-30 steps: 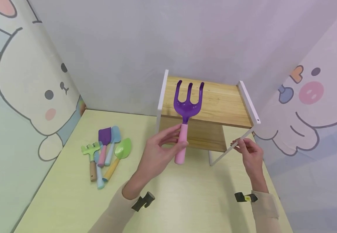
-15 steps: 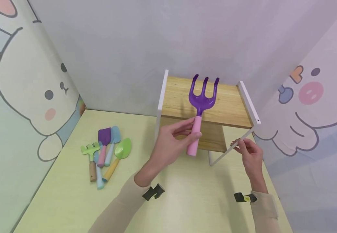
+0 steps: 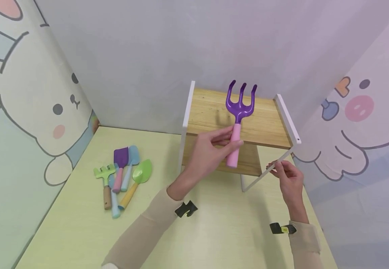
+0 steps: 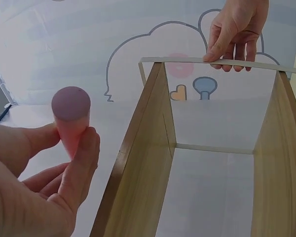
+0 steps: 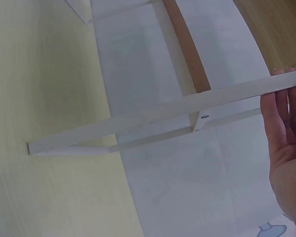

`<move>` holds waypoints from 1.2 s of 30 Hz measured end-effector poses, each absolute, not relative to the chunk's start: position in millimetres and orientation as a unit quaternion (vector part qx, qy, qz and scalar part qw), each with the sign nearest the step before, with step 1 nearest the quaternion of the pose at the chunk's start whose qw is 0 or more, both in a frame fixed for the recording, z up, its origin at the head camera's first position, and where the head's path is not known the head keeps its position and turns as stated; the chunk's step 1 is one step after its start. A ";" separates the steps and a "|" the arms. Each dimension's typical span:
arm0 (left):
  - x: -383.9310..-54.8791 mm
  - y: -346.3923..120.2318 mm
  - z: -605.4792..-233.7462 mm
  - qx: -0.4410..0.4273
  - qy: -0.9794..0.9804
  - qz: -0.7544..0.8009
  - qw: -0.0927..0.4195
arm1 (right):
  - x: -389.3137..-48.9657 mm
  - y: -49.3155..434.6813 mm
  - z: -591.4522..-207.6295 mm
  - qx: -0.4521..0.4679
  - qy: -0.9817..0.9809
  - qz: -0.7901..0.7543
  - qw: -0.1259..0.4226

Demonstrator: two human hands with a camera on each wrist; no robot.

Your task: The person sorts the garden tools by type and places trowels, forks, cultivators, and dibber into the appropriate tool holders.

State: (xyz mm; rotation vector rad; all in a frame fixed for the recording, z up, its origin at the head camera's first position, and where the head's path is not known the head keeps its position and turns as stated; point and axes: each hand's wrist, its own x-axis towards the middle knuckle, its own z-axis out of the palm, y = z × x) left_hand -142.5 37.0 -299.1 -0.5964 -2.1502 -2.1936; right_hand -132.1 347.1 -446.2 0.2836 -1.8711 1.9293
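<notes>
1. Purple fork (image 3: 239, 111) is held in the air, tines pointing away from the person; well to its left on the bench (image 3: 70, 231) lie, crowded together, a green rake (image 3: 106, 182), a partly covered pale blue tool (image 3: 115, 205), a purple spatula (image 3: 121, 157), a light blue spatula (image 3: 133, 155) and a green spade (image 3: 142, 171), all unmoved over the last second

2. Left hand (image 3: 205, 153): thumb and fingers pinch the pink handle (image 3: 235, 133); within that second it has carried the fork rightward and farther forward, the grip unchanged

3. Top board (image 3: 204, 108) of the rack: the tines now hang over its rear part, with a faint shadow on the wood; the fork looks apart from it, so I judge the carrying well along and nothing yet set down

4. Right hand (image 3: 289, 178): its fingers grip the white side bar (image 3: 253, 183) in the same spot as a second ago, which probably steadies the rack for the work
</notes>
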 end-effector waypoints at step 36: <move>-188.9 93.5 -267.3 -0.147 -0.783 -0.601 -0.063 | -131.3 346.4 -446.7 0.089 -0.679 0.695 0.219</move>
